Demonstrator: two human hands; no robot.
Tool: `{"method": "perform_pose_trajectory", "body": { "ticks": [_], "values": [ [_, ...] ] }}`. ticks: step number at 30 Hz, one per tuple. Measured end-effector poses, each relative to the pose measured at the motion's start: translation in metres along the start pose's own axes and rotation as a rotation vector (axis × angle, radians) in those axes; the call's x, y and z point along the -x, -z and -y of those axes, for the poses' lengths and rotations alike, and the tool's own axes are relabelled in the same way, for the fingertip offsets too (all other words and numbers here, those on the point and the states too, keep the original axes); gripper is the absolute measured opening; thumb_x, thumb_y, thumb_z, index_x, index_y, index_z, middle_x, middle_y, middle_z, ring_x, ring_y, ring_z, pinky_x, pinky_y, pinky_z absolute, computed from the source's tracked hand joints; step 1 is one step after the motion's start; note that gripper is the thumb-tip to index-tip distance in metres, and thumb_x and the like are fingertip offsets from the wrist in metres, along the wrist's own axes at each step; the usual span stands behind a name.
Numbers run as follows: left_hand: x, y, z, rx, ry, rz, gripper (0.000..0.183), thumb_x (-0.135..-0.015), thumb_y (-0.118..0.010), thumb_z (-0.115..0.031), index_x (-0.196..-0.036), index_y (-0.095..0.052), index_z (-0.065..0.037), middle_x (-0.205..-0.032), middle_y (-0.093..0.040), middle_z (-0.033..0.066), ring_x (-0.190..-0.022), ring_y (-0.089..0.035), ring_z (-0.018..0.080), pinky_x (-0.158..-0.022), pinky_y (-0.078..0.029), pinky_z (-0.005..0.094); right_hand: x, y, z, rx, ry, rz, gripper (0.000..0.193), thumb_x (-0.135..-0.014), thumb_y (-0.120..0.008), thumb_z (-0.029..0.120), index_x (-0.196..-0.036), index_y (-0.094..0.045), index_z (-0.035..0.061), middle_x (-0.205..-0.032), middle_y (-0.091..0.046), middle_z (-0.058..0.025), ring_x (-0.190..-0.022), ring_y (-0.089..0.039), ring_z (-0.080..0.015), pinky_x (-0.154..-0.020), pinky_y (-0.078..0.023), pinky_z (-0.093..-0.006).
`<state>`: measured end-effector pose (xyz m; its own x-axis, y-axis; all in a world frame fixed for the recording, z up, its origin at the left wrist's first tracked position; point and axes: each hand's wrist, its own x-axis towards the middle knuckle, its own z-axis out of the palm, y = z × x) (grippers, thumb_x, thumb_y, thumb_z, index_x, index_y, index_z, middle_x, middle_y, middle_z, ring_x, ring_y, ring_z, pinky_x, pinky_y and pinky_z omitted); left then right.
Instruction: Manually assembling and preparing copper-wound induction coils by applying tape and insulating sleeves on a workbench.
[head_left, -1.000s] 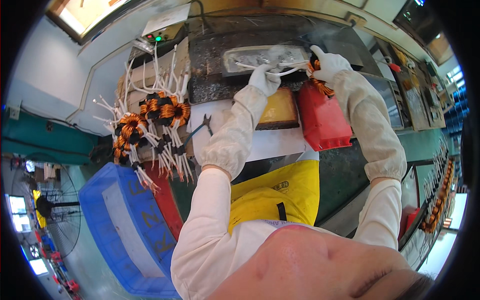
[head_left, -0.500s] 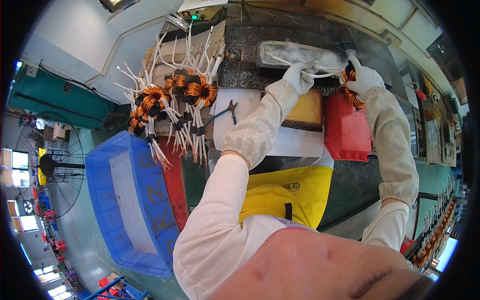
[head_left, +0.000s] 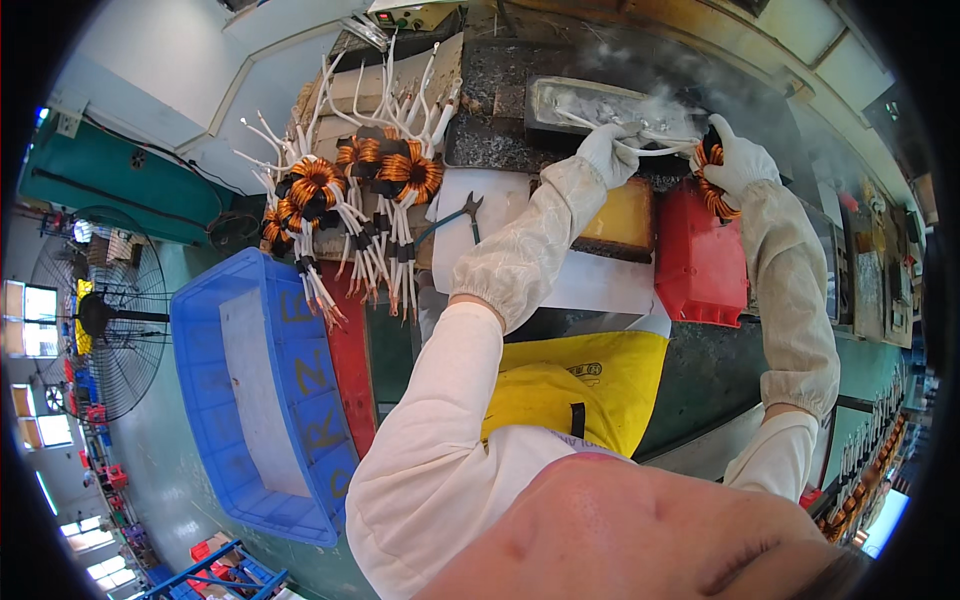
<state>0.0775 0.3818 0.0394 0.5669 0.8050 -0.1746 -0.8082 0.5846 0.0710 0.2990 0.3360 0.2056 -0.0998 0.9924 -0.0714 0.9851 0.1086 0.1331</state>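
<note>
My right hand (head_left: 745, 165), in a white glove, is closed round a toroidal coil (head_left: 712, 182) wound with copper-coloured wire. White sleeved leads (head_left: 660, 147) run from the coil toward the left. My left hand (head_left: 607, 155), gloved too, pinches these leads over the front edge of a smoking solder pot (head_left: 618, 108). Silvery metal shows in the long rectangular pot, with smoke above it. Just below my left hand is a yellow block in a dark tray (head_left: 614, 222). A red plastic bin (head_left: 698, 262) stands under the coil.
Several finished-looking coils with white leads (head_left: 408, 172) lie piled on the bench at left. Pliers (head_left: 455, 218) rest on white paper (head_left: 510, 205). A blue crate (head_left: 262, 400) stands at lower left, near a floor fan (head_left: 98, 315). A control box (head_left: 410, 15) sits at the back.
The view has shifted slightly. Both hands keep their hold on the coil and its leads over the pot. Smoke has drifted, and the green light on the control box no longer shows.
</note>
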Motion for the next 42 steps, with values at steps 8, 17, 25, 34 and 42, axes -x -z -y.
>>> {"method": "perform_pose_trajectory", "body": {
  "ticks": [8,17,25,34,42],
  "values": [
    [0.005,0.001,0.001,-0.066,-0.04,0.002,0.022,-0.097,-0.052,-0.005,-0.114,-0.062,0.003,-0.09,-0.066,0.0084,-0.059,-0.057,0.01,-0.049,-0.049,0.0199,0.005,0.006,0.002,-0.038,0.018,0.016,0.077,-0.079,-0.078,0.045,-0.144,-0.043,0.0225,-0.109,-0.073,-0.0219,-0.102,-0.07,-0.0439,-0.088,-0.054,-0.0542],
    [0.014,-0.009,-0.001,-0.053,0.004,-0.064,0.028,-0.101,-0.047,-0.006,-0.124,-0.059,0.002,-0.089,-0.06,0.0077,-0.053,-0.044,0.009,-0.046,-0.042,0.0217,0.009,0.007,0.005,-0.051,-0.005,0.018,0.078,-0.081,-0.078,0.039,-0.147,-0.041,0.0216,-0.112,-0.073,-0.0184,-0.103,-0.07,-0.0405,-0.089,-0.055,-0.052],
    [0.018,-0.021,0.003,-0.124,-0.034,-0.069,0.033,-0.101,-0.047,-0.007,-0.131,-0.059,-0.001,-0.116,-0.067,0.0191,-0.05,-0.044,0.0076,-0.047,-0.042,0.0222,0.027,0.003,0.005,-0.074,-0.057,-0.074,0.076,-0.082,-0.077,0.039,-0.147,-0.041,0.0213,-0.107,-0.074,-0.0176,-0.101,-0.071,-0.0396,-0.084,-0.057,-0.0525],
    [0.025,-0.041,0.011,-0.226,-0.045,-0.056,0.034,-0.099,-0.048,-0.007,-0.132,-0.058,-0.002,-0.122,-0.065,0.019,-0.05,-0.045,0.0058,-0.047,-0.04,0.0211,0.056,-0.011,-0.006,-0.231,-0.101,-0.139,0.079,-0.087,-0.069,0.044,-0.153,-0.032,0.0198,-0.114,-0.067,-0.0268,-0.099,-0.069,-0.0459,-0.086,-0.057,-0.0534],
    [0.029,-0.057,0.011,-0.433,-0.089,-0.085,0.015,-0.095,-0.064,-0.01,-0.109,-0.066,-0.004,-0.085,-0.06,0.0066,-0.057,-0.051,0.0102,-0.043,-0.039,0.0218,0.077,-0.013,-0.018,-0.474,-0.113,-0.136,0.079,-0.081,-0.073,0.043,-0.148,-0.036,0.0244,-0.118,-0.067,-0.0264,-0.107,-0.067,-0.0465,-0.093,-0.053,-0.0508]
  ]
}}
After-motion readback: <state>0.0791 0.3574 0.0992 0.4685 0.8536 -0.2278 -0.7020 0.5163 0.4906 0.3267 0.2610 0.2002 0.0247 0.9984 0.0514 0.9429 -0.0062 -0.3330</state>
